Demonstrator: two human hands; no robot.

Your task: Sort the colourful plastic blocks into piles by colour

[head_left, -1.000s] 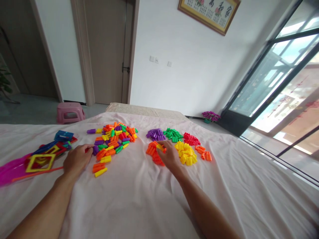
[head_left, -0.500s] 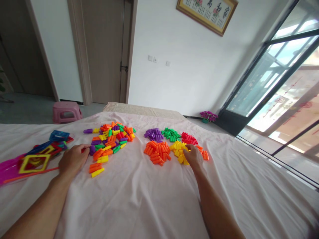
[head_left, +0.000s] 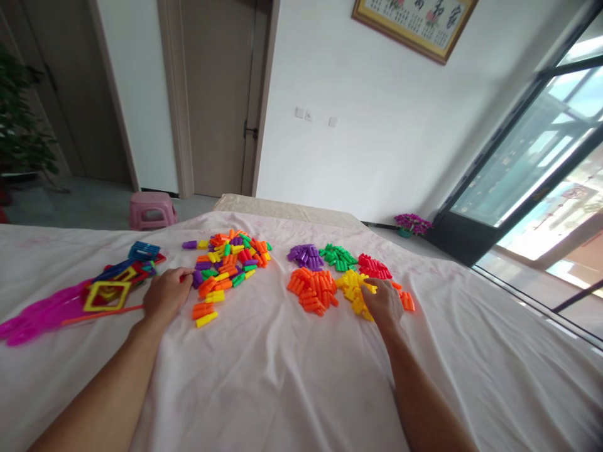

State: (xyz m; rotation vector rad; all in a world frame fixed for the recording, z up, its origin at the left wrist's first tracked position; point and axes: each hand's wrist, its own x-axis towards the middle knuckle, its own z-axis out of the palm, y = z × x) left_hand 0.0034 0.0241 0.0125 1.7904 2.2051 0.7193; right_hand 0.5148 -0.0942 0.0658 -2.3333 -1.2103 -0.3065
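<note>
My left hand (head_left: pixel 166 295) rests on the cloth at the left edge of a mixed heap of bullet-shaped plastic pieces (head_left: pixel 230 263). Its fingers are curled together beside a purple piece (head_left: pixel 196 279); what they hold, if anything, is hidden. At the yellow pile (head_left: pixel 352 286), my right hand (head_left: pixel 385 302) has thumb and forefinger closed around a yellow plastic piece (head_left: pixel 371 288). Sorted by colour around it lie an orange pile (head_left: pixel 313 290), a purple pile (head_left: pixel 305 256), a green pile (head_left: pixel 338 257) and a red pile (head_left: pixel 374 266). A few orange pieces (head_left: pixel 407 300) sit right of my right hand.
Left of my left hand lie coloured frame-shaped toy parts (head_left: pixel 107 295) and a magenta plastic item (head_left: pixel 44 314). A pale, wrinkled cloth (head_left: pixel 273 376) covers the surface. Beyond it stand a pink stool (head_left: pixel 151 210) and a pot of purple flowers (head_left: pixel 412 225).
The view has turned left, so everything appears further right. Both hands stay beside the same piles, and the yellow piece in my right hand's fingertips now shows more clearly.
</note>
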